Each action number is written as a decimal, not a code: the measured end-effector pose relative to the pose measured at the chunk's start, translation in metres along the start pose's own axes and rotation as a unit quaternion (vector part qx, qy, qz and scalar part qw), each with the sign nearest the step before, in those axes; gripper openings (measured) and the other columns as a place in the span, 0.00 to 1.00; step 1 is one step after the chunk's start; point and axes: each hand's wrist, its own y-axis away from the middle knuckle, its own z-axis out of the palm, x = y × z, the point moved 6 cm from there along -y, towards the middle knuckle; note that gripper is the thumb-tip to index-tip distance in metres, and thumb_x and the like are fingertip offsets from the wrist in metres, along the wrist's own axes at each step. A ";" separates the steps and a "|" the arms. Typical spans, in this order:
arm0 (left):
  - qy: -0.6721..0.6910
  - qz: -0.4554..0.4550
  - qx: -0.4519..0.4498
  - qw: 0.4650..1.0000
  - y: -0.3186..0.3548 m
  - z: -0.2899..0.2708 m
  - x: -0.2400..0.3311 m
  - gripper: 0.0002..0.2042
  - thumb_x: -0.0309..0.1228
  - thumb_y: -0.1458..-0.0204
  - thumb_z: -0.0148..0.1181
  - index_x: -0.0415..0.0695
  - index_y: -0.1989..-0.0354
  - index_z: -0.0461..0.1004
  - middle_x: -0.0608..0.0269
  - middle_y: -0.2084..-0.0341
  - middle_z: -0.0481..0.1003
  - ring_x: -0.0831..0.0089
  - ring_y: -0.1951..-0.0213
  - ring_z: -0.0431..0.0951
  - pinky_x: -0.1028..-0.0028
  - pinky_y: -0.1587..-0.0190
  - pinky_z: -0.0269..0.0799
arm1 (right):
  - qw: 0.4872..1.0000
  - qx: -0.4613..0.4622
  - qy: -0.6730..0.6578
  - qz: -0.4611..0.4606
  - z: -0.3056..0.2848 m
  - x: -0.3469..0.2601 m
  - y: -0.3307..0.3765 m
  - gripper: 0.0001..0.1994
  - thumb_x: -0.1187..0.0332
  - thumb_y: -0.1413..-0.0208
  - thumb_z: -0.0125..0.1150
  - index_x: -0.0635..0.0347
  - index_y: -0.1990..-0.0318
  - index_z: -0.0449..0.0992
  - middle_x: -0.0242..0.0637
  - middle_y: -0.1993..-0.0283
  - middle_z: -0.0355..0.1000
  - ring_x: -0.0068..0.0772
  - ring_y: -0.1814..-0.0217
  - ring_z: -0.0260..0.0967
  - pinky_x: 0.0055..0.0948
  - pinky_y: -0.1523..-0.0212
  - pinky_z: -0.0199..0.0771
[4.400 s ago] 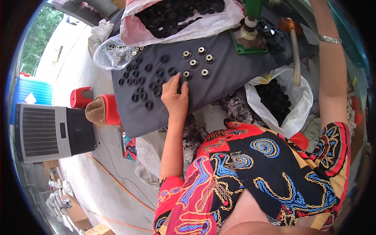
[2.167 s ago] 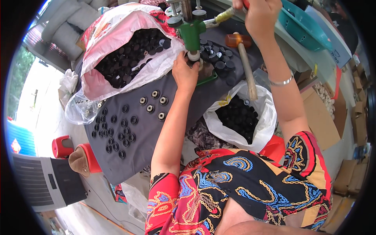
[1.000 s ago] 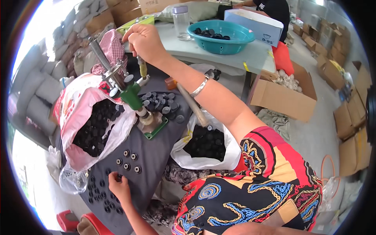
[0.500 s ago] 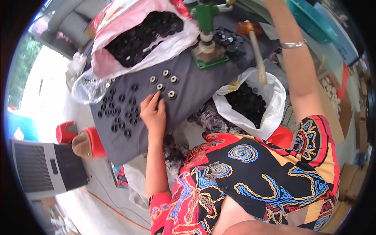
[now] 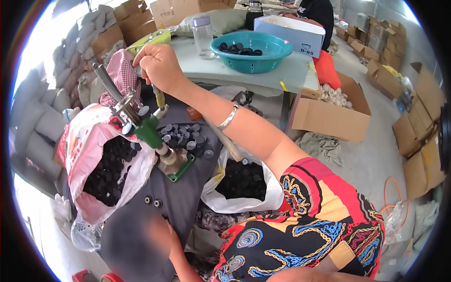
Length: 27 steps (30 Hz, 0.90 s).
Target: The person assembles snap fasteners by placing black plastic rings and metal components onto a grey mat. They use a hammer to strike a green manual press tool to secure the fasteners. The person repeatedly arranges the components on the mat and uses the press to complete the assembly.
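My right hand (image 5: 159, 68) is raised at the far left, closed round the top of the lever (image 5: 160, 99) of a green hand press (image 5: 149, 134). The press stands on a dark cloth-covered table (image 5: 185, 199). My left hand (image 5: 170, 230) is low at the table's near part, its fingers mostly covered by a dark blurred patch. Just beyond it sit two small black round caps with metal centres (image 5: 153, 202). Loose black caps (image 5: 183, 137) lie behind the press base. A mallet (image 5: 230, 143) rests with its pale handle over a white bag (image 5: 211, 202) of black caps.
A pink-lined sack (image 5: 80, 192) of black caps stands left of the press. Farther back, a pale table (image 5: 188, 70) bears a teal basin (image 5: 253, 63), a clear bottle (image 5: 203, 41) and a blue-white box (image 5: 307, 37). A cardboard box (image 5: 329, 120) is at the right; another person (image 5: 322, 16) is behind.
The view has swung up and right, bringing my right hand on the lever into sight. My left hand, earlier touching a metal-centred cap, now appears lower and is largely obscured by the blur.
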 end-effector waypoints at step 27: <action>-0.139 0.093 0.000 0.986 0.015 0.003 0.004 0.16 0.21 0.56 0.63 0.42 0.56 0.78 0.45 0.61 0.75 0.49 0.61 0.73 0.56 0.61 0.72 | 1.000 0.019 0.018 -0.011 0.018 0.017 -0.010 0.08 0.78 0.53 0.51 0.66 0.79 0.75 0.38 0.84 0.68 0.25 0.81 0.66 0.30 0.79 0.65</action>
